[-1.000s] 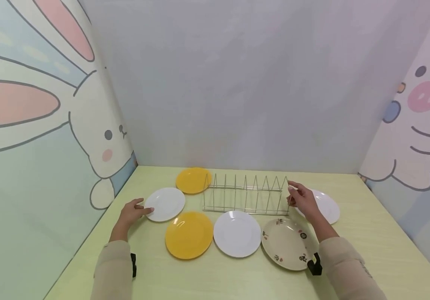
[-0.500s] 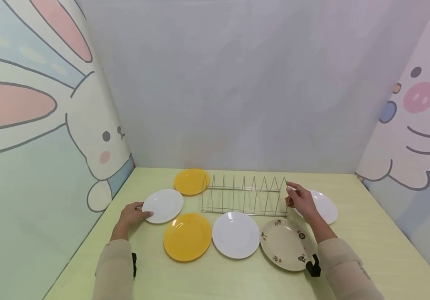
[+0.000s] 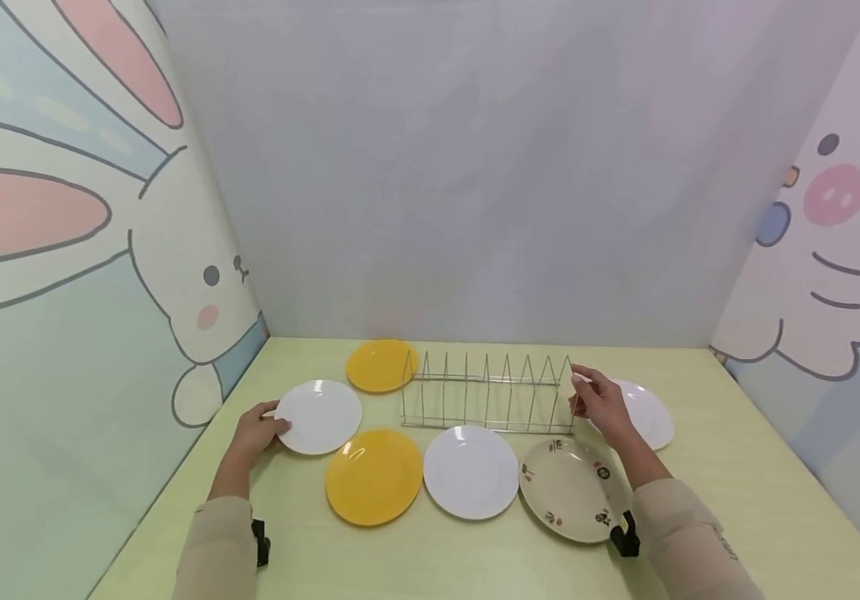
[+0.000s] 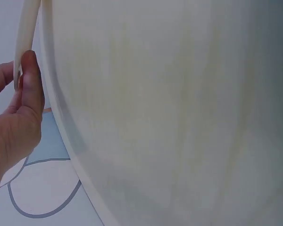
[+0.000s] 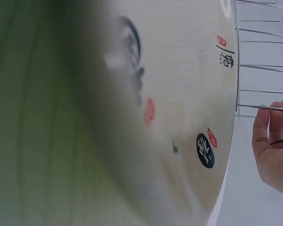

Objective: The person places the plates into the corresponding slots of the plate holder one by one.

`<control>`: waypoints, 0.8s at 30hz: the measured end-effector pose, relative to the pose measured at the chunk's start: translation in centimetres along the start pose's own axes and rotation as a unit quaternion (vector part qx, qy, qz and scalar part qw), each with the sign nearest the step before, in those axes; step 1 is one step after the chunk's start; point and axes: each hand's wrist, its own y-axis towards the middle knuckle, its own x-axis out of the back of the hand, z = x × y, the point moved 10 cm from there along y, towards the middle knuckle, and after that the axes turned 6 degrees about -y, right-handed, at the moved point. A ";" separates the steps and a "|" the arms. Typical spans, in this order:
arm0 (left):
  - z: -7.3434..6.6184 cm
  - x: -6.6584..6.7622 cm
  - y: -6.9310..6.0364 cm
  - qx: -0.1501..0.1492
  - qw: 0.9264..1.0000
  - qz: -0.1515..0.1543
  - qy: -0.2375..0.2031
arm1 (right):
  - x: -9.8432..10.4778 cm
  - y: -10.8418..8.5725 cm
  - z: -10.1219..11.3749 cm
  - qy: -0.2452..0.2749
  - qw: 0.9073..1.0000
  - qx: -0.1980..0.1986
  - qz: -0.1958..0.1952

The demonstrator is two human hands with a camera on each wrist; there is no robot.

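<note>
A small white plate at the left is pinched at its left rim by my left hand; the left wrist view shows thumb and fingers on either side of the plate's edge. My right hand holds the right end of the wire rack, its fingertips on the end wire, as the right wrist view also shows beside the rack. The rack's slots hold no plates.
In front of the rack lie a yellow plate, a white plate and a patterned beige plate. Another yellow plate lies behind left, and a white plate right of the right hand.
My left hand has closed on the white plate's rim and drawn it slightly left, away from the back yellow plate. My right hand has stayed at the rack's end.
</note>
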 end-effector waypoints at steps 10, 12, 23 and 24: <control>-2.0 0.7 -1.5 -0.003 0.995 -0.021 -0.098 | -0.2 0.5 -0.5 0.005 1.000 -0.009 0.000; -2.2 0.9 -1.8 -0.001 0.994 -0.030 -0.104 | -0.2 0.6 -0.5 0.007 1.000 -0.010 0.002; -3.0 0.5 -2.4 -0.006 0.990 -0.031 -0.138 | -0.2 0.2 -1.0 0.015 0.999 -0.030 -0.006; -3.1 0.3 -2.6 -0.007 0.989 -0.028 -0.144 | -0.2 0.2 -1.0 0.016 0.999 -0.034 -0.007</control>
